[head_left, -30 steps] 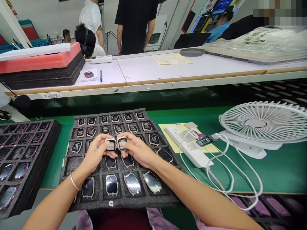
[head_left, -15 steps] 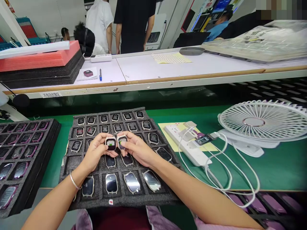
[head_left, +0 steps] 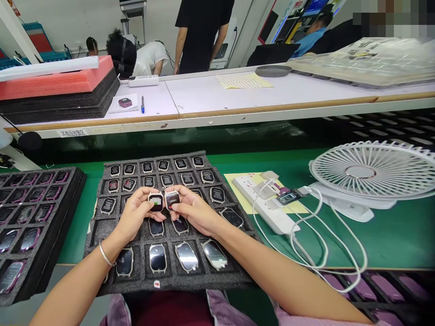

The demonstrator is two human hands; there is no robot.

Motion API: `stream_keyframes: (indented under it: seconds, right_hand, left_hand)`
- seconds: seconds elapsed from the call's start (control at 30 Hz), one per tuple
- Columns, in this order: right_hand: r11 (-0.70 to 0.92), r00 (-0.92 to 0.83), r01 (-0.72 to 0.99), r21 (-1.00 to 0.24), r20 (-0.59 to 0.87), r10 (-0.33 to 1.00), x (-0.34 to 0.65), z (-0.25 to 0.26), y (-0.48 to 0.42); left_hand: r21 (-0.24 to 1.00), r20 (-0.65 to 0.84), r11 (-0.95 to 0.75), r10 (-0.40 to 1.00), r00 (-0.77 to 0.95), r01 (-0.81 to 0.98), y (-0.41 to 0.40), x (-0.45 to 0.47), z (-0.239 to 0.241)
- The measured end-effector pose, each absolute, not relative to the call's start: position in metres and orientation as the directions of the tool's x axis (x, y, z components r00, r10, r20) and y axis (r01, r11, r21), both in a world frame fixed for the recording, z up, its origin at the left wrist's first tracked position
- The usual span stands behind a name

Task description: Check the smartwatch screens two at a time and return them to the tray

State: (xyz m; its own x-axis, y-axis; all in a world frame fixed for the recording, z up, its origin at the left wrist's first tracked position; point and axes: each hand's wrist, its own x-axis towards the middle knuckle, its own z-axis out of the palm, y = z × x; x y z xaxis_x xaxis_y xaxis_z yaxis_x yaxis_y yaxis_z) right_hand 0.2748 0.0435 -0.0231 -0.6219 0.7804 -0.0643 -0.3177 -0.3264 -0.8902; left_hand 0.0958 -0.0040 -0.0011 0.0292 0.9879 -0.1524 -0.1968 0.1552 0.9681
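Note:
My left hand (head_left: 137, 210) grips a smartwatch (head_left: 156, 202) without a strap, its screen lit with white text and a green patch; the thumb rests at its edge. Beside it, my right hand (head_left: 192, 208) holds a second smartwatch (head_left: 172, 200), with the thumb on the lower part of its screen. Both watches are side by side, faces up, above a dark foam tray (head_left: 136, 285). Several more watch bodies lie in the tray's compartments, among them one with a dark reflective screen (head_left: 158, 258). The fingers partly cover the middle rows.
At left stands a stack of foam trays (head_left: 73, 203) with purple-edged watches. A white power strip (head_left: 265, 206) with looping cables and a white fan (head_left: 360, 172) are at right. A shelf (head_left: 204, 102) crosses behind, holding foam sheets (head_left: 57, 83) and a pen (head_left: 142, 105). People are beyond it.
The right-hand watch's screen has changed, with the thumb slightly lower on it. My hands have barely moved. In the background, a person in white has bent down.

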Motion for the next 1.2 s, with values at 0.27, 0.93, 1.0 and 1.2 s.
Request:
stream_keyframes:
  seconds: [0.27,0.93,1.0,1.2]
  right_hand:
    - [-0.350,-0.631,-0.316,-0.882,-0.080,0.771,0.275,-0.022,0.043]
    - [-0.306,-0.590,-0.312,-0.899,-0.069,0.805,0.275,-0.022,0.045]
    - [-0.286,-0.584,-0.318,-0.904,-0.050,0.810,0.276,-0.021,0.046]
    - [-0.216,-0.667,-0.321,-0.922,0.058,0.743,0.281,-0.004,0.043]
  left_hand:
    - [0.963,-0.127,0.135,0.991,0.050,-0.234,-0.005,0.093,-0.004]
    - [0.981,-0.109,0.110,0.994,0.011,-0.157,-0.001,0.097,0.002]
    - [0.987,-0.076,0.077,0.997,0.010,-0.138,-0.004,0.099,0.014]
    - [0.953,-0.072,0.198,0.884,0.463,-0.229,-0.063,0.116,0.071]
